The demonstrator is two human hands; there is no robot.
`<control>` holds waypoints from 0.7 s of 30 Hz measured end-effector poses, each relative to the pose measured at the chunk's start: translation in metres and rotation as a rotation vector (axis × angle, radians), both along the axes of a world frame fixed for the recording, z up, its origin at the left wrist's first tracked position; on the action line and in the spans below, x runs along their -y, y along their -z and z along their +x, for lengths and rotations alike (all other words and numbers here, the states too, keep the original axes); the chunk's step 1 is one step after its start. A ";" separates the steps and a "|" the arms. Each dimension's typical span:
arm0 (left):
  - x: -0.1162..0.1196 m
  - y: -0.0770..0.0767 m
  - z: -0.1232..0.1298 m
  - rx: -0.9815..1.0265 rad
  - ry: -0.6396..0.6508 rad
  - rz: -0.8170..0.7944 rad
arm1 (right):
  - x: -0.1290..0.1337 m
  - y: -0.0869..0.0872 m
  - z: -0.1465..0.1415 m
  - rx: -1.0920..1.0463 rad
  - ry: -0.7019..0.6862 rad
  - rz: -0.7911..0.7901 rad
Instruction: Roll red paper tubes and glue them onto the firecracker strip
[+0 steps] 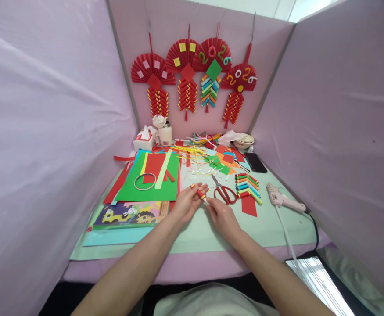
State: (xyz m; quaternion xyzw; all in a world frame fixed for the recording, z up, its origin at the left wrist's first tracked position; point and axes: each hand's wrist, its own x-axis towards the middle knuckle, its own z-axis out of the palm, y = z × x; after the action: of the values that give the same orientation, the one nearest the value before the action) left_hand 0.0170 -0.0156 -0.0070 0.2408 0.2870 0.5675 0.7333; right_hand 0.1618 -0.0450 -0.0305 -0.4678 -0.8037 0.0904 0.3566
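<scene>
My left hand [188, 204] is turned palm up over the table, with a small red paper roll [199, 193] with yellow ends held across its fingers. At the near end of the roll, my right hand [223, 217] has thumb and fingers pinched together. Something small and pale shows at those fingertips, too small to name. Just beyond my right hand lie red-handled scissors [224, 194], blades pointing away. To their right, colourful paper rolls [244, 186] are laid in a slanted, two-column pattern, beside a red paper piece [249, 206].
A glue gun [285, 199] and a phone [255, 163] lie at the right. Coloured paper sheets [126, 191] with a ring [145, 181] on top are stacked at the left. Paper scraps [218, 163], a tissue box [144, 139] and a bowl [243, 141] sit farther back. Fan decorations [181, 55] hang behind.
</scene>
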 end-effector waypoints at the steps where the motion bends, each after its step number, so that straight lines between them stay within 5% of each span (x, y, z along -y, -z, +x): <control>1: 0.000 0.000 0.000 0.005 0.018 0.006 | -0.001 0.000 0.001 -0.011 0.024 0.010; 21: -0.003 -0.008 -0.004 0.054 0.094 -0.063 | -0.002 -0.006 0.004 -0.035 0.045 0.001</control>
State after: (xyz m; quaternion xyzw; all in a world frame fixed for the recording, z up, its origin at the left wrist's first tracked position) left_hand 0.0127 -0.0129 0.0010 0.2156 0.2733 0.5296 0.7736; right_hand 0.1658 -0.0431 -0.0246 -0.4838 -0.7866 0.0902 0.3729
